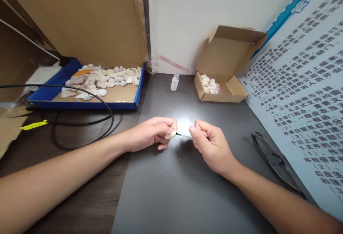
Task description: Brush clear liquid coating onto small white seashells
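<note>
My left hand [158,132] pinches a small white seashell [170,135] between thumb and fingers, over the dark grey mat. My right hand [211,142] is closed around a thin brush [184,136], whose handle is mostly hidden in the fingers. Its slim, pale shaft points left, and the dark tip meets the shell's edge. Beyond the hands stands a small clear glass vial [174,82] with a white label and no cap on it.
Many shells lie in a blue-sided cardboard box [115,106] at back left. A smaller open carton [222,98] at back right holds several more. A black cable [111,117] loops over the left side; eyeglasses [276,162] rest at right beside a printed poster [302,83].
</note>
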